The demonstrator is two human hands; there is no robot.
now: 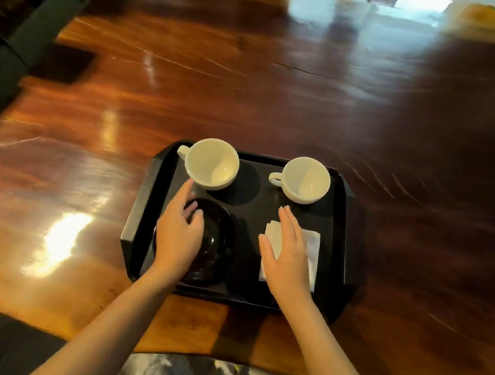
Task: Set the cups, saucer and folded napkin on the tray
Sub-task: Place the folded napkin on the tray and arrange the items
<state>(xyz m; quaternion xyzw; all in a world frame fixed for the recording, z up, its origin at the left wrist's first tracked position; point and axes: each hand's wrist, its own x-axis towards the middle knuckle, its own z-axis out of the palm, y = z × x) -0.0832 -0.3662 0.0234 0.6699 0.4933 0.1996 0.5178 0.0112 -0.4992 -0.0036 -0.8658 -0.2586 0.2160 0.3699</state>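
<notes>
Cups, saucer and napkin all lying on the black tray (340,233) at the near middle of the wooden surface (254,92). Left cup (213,163) at the far left corner, right cup (305,180) at the far right, both upright, apparently empty, handles pointing left. Likely ceramic: stiff, fairly heavy, breakable, smooth; best taken by the handle or round the bowl. Dark saucer (215,243) near left, glossy, probably slippery and brittle; best taken at the rim. Nothing visible in it. Folded white napkin (311,248) near right, light, limp, easily shifted. Left hand (178,234) loosely curled over the saucer's left edge, whether gripping it hard to say. Right hand (288,257) open and flat over the napkin, fingers together, gripping nothing.
</notes>
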